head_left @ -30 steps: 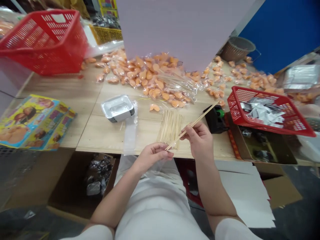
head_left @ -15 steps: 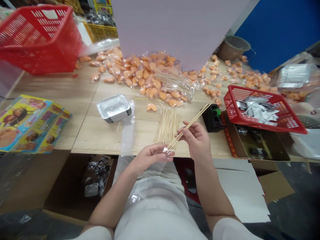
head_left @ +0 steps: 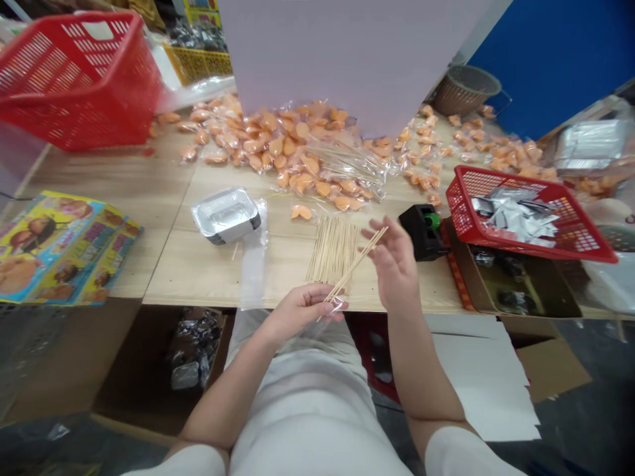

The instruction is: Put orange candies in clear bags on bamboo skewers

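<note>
A few thin sticks [head_left: 356,266] are held near the lower centre of the frame, slanting up to the right. Their lower ends are partly covered by the left hand [head_left: 310,305] and a clear wrapper [head_left: 337,304], so their exact number cannot be told. By the sticks, part of the row of loose sticks [head_left: 333,250] on the table [head_left: 163,264] is crossed over.

The sticks are pinched between the thumb and fingers of the left hand, which are nearly closed. The fingers of the right hand [head_left: 397,268] are spread well open around the upper ends; whether these are touched cannot be told.

To the left, a foil tray [head_left: 227,215] is set against a clear plastic strip [head_left: 254,258]. To the right of the right hand, a black tape dispenser [head_left: 421,231] is seen. Above the row, wrapped orange pieces [head_left: 278,142] are heaped, their far side hidden by a pale panel [head_left: 332,59]. At the right, a box [head_left: 550,301] is partly covered by a red basket [head_left: 590,246] holding silver packets [head_left: 520,215]. Printed packaging [head_left: 54,251] and a large red basket [head_left: 84,112] are cut off by the left edge.
</note>
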### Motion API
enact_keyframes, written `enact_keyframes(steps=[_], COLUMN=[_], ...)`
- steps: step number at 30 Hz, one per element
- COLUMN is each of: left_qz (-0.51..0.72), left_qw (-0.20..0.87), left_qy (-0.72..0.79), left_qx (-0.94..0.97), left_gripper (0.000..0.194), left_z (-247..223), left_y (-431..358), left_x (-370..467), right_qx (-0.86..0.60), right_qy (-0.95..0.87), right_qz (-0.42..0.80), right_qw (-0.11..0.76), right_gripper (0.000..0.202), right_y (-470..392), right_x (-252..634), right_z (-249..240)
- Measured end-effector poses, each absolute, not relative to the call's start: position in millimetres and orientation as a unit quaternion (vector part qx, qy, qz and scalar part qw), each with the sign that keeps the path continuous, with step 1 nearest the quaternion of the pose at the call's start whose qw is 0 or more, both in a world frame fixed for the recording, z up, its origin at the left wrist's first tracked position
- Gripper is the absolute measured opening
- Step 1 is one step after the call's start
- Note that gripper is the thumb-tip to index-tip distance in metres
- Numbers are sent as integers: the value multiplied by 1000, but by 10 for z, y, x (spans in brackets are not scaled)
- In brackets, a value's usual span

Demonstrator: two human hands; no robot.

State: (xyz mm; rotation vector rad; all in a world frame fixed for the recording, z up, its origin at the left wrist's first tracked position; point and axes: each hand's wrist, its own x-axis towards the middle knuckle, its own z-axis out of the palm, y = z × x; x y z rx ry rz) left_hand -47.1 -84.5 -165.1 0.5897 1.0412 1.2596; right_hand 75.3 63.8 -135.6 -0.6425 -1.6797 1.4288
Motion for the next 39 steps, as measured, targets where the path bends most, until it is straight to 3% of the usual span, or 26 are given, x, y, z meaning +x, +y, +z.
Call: enact_keyframes(steps=[2, 7, 9, 12, 16, 20, 26, 33, 36, 39], left_qz=[549, 624, 639, 636, 639, 669, 712, 713, 704, 694], left_qw=[655, 605, 583, 581, 581, 553, 496, 500, 493, 463], left_qy=[453, 440, 450, 457, 446, 446, 466, 454, 482, 514], left_qx=[254, 226, 223, 223, 234, 218, 171, 188, 172, 197], left_gripper=[40, 45, 48, 51, 47, 35, 24, 22, 23, 21], left_z=[-1646, -1626, -1620, -1635, -1677, -1692, -1727, -1708, -1706, -1710], left_y=[-840, -805, -793, -780, -768, -765, -771, -804, -788, -773], left_x=[-463, -485, -504, -495, -396, -312, -349, -397, -387, -366], right_qx=[-231, -126, -161, -281, -332, -338, -313, -263, -238, -175], right_qy=[-709, -827, -806, -728, -741, -793, -777, -848, -860, -877], right_qz=[530, 511, 513, 536, 527, 422, 487, 352, 233, 107], right_qw=[404, 199, 246, 321, 249, 281, 246, 296, 387, 434], right_gripper=[38, 38, 43, 34, 20, 16, 18, 12, 3, 12], right_y=[632, 374, 323, 346, 354, 246, 168, 206, 171, 116], right_x=[760, 817, 835, 821, 756, 713, 693, 729, 768, 798], right_z=[-1259, -1205, -1293, -1434, -1465, -1377, -1319, -1372, -1362, -1320])
